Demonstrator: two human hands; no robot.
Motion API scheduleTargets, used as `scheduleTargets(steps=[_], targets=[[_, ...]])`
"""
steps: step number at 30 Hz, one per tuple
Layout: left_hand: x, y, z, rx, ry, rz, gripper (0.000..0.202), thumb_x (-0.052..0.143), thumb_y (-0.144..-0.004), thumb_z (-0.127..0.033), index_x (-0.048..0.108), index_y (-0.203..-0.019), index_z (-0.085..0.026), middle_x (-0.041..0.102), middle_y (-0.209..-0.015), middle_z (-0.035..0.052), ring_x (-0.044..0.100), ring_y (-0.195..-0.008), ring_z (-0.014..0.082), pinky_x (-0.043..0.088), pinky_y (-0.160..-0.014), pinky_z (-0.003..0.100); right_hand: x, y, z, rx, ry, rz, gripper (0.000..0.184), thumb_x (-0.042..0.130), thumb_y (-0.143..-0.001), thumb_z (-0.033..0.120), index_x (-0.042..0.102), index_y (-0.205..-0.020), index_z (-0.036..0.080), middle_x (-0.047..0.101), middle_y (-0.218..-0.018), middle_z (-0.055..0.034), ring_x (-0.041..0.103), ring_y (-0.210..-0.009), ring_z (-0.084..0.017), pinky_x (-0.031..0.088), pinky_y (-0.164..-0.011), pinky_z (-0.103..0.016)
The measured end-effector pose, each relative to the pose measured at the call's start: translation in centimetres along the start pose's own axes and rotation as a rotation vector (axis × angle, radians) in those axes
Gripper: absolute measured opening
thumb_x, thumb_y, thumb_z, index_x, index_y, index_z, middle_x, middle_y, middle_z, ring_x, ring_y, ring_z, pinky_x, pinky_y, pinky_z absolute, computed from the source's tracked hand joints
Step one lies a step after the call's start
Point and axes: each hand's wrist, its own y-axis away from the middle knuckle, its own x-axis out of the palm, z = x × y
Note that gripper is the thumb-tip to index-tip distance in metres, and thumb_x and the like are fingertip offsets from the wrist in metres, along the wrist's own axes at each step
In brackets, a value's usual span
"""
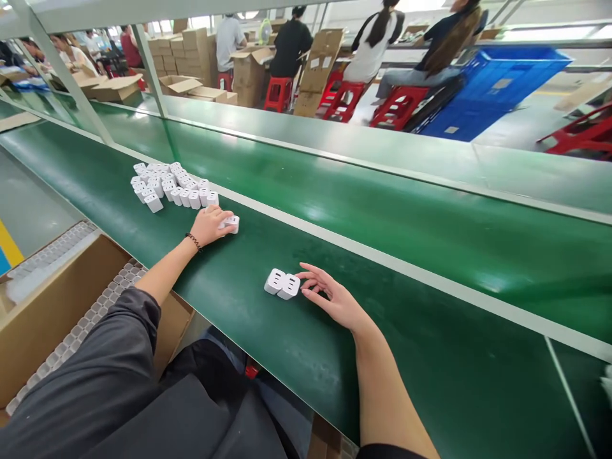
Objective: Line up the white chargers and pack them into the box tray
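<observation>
My left hand [209, 226] is closed around white USB charger blocks [233, 224] on the green work surface; my fingers hide part of them, so I cannot tell how many. Farther left, several more white chargers [167, 183] stand bunched together with their port faces up. Two chargers [282, 284] stand side by side in front of me, touching each other. Just right of that pair hovers my right hand [332, 298], its fingers apart and curved, with nothing in it. The fingertips come very close to the right charger; whether they touch it is unclear.
A pale rail [335, 239] runs along the far side of the green surface [248, 331]. At lower left stands a cardboard box [52, 296] with rows of white pieces. Across the line, people sit on red stools [278, 94] near a blue crate [497, 95].
</observation>
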Motion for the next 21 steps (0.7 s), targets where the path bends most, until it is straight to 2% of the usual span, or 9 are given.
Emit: scheduleTargets(steps=[3, 7, 10, 12, 14, 16, 18, 19, 21], targets=[[-1.6, 1.9, 4.5, -0.099, -0.035, -0.070, 0.037, 0.061, -0.092, -0.047, 0.068, -0.116, -0.020, 0.071, -0.114, 0.0128, 0.057, -0.117, 0.0291, 0.037, -0.107, 0.049, 0.0, 0.0, 0.0, 0.002, 0.012, -0.006, 0.057, 0.060, -0.091, 0.053, 0.048, -0.141, 0.028, 0.066, -0.125, -0.0123, 0.065, -0.093, -0.023, 0.056, -0.089, -0.047], [-2.9, 3.3, 9.2, -0.147, -0.069, -0.175, 0.034, 0.066, -0.090, -0.047, 0.069, -0.111, -0.020, 0.070, -0.118, 0.0105, 0.052, -0.126, 0.0308, 0.016, -0.118, 0.060, -0.1, 0.0, 0.1, 0.007, 0.004, 0.000, 0.058, 0.060, -0.091, 0.055, 0.049, -0.141, 0.027, 0.066, -0.125, -0.0126, 0.065, -0.093, -0.023, 0.055, -0.090, -0.047], [-3.7, 3.2, 11.8, -0.165, -0.067, -0.253, 0.036, 0.068, -0.089, -0.052, 0.068, -0.108, -0.021, 0.069, -0.116, 0.0058, 0.050, -0.126, 0.0265, 0.014, -0.120, 0.059, -0.1, 0.0, -0.1, 0.012, -0.011, 0.001, 0.060, 0.061, -0.090, 0.056, 0.050, -0.140, 0.025, 0.066, -0.125, -0.0132, 0.065, -0.094, -0.023, 0.055, -0.090, -0.045], [-4.3, 2.8, 12.3, -0.180, -0.054, -0.318, 0.039, 0.068, -0.088, -0.055, 0.065, -0.106, -0.020, 0.068, -0.112, 0.0028, 0.048, -0.126, 0.0247, 0.012, -0.120, 0.062, -0.2, 0.0, -0.2, 0.015, -0.022, -0.003, 0.061, 0.061, -0.090, 0.055, 0.050, -0.141, 0.025, 0.065, -0.125, -0.0136, 0.065, -0.094, -0.022, 0.055, -0.090, -0.045], [-4.8, 2.6, 10.8, -0.172, -0.030, -0.389, 0.042, 0.066, -0.089, -0.057, 0.063, -0.107, -0.019, 0.066, -0.109, 0.0037, 0.047, -0.127, 0.0259, 0.011, -0.120, 0.066, -0.2, 0.0, -0.3, 0.013, -0.031, -0.002, 0.060, 0.061, -0.090, 0.054, 0.050, -0.141, 0.024, 0.065, -0.125, -0.0138, 0.064, -0.094, -0.022, 0.055, -0.090, -0.044], [-4.9, 2.8, 7.0, -0.114, 0.015, -0.432, 0.043, 0.059, -0.094, -0.055, 0.062, -0.113, -0.017, 0.065, -0.112, 0.0078, 0.048, -0.126, 0.0275, 0.022, -0.119, 0.063, -0.3, 0.0, -0.4, 0.003, -0.046, 0.006, 0.059, 0.061, -0.090, 0.052, 0.050, -0.141, 0.024, 0.066, -0.125, -0.0135, 0.064, -0.094, -0.021, 0.055, -0.089, -0.043], [-4.6, 3.4, 1.2, 0.013, 0.089, -0.395, 0.041, 0.054, -0.097, -0.052, 0.061, -0.121, -0.019, 0.066, -0.115, 0.0080, 0.054, -0.121, 0.0241, 0.041, -0.111, 0.048, -0.3, 0.0, -0.4, -0.011, -0.071, 0.007, 0.058, 0.062, -0.090, 0.050, 0.051, -0.140, 0.024, 0.066, -0.124, -0.0129, 0.063, -0.093, -0.020, 0.055, -0.089, -0.042], [-4.3, 3.8, -2.0, 0.100, 0.138, -0.348, 0.042, 0.057, -0.096, -0.052, 0.060, -0.125, -0.022, 0.065, -0.119, 0.0064, 0.055, -0.122, 0.0224, 0.044, -0.110, 0.043, -0.3, -0.1, -0.4, -0.017, -0.083, 0.004, 0.057, 0.062, -0.090, 0.049, 0.051, -0.140, 0.023, 0.066, -0.124, -0.0125, 0.063, -0.093, -0.020, 0.055, -0.090, -0.042], [-3.3, 4.5, -8.2, 0.344, 0.307, -0.157, 0.052, 0.064, -0.091, -0.052, 0.056, -0.133, -0.022, 0.061, -0.130, 0.0088, 0.052, -0.128, 0.0248, 0.042, -0.113, 0.043, -0.3, 0.0, -0.4, -0.023, -0.097, -0.005, 0.056, 0.063, -0.089, 0.046, 0.052, -0.140, 0.023, 0.066, -0.123, -0.0119, 0.064, -0.093, -0.019, 0.055, -0.091, -0.041]])
